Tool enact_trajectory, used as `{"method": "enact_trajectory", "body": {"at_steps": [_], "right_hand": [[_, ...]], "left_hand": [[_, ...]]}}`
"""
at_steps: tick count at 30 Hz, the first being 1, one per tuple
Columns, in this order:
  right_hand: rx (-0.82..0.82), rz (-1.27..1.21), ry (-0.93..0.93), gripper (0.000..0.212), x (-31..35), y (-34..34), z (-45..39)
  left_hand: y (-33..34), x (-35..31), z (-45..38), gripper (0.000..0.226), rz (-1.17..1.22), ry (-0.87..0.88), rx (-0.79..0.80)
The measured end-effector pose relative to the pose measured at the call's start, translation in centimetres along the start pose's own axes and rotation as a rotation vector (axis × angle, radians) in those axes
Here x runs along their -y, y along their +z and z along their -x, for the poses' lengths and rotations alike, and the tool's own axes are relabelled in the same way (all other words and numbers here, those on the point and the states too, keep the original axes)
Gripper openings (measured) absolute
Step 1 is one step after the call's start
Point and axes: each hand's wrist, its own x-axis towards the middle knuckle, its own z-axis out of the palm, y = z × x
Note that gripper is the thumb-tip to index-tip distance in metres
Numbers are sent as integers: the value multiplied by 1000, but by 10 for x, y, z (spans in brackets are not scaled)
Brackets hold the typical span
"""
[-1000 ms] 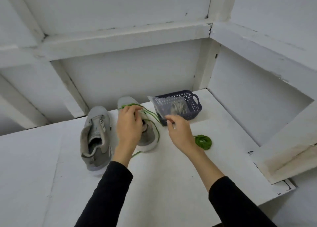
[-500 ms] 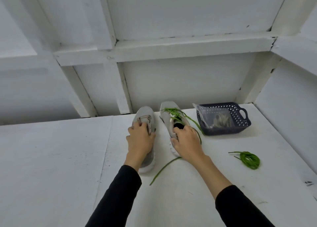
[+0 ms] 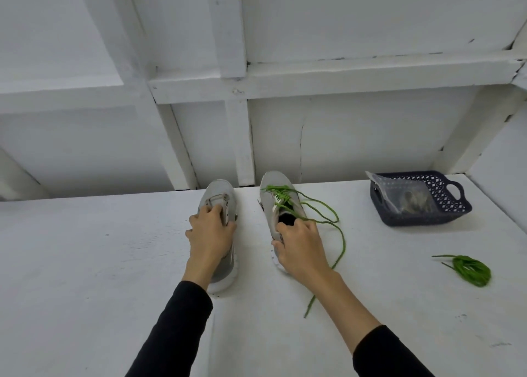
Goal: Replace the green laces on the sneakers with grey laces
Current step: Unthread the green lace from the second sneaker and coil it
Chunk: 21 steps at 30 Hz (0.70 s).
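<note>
Two grey sneakers stand side by side on the white table, toes pointing away from me. The left sneaker (image 3: 218, 197) has no lace, and my left hand (image 3: 209, 235) grips its collar and tongue. The right sneaker (image 3: 273, 199) carries a loosened green lace (image 3: 328, 219) that trails off to the right and toward me. My right hand (image 3: 299, 247) grips this shoe at its heel opening. A coiled green lace (image 3: 470, 269) lies apart on the table at the right. Grey laces in a clear bag (image 3: 407, 197) sit in a dark basket (image 3: 456, 208).
The white table (image 3: 85, 262) ends at a white panelled wall just behind the sneakers' toes. The basket stands at the back right corner, near a side wall.
My left hand moved from the right sneaker to the left one, and my right hand came off the bag onto the right sneaker. The sneakers now stand parallel; the view shifted left.
</note>
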Motion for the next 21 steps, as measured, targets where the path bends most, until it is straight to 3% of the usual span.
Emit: {"method": "enact_trajectory", "body": {"at_steps": [3,5,8,11,14,17,21], "right_hand": [[-4,40,-26,18,5,13,-1],[10,-75,13,25,1,15,-3],[-127,-406,186,19,-5,4,-7],[-252,-472,330,18,-20,2,-16],[-74,-381,375,33,-33,5,-21],[-20,-384,379,14,-34,2,-20],[57,-488,332,14,-22,-17,-27]], "left_hand": [[5,0,-1,23,-21,25,15],[9,-1,-3,23,-51,29,13],[12,0,-7,27,-103,33,28],[13,0,-8,30,-136,34,20],[14,0,-10,30,-158,20,11],[16,0,-11,31,-164,18,1],[16,-1,-10,29,-155,13,-2]]}}
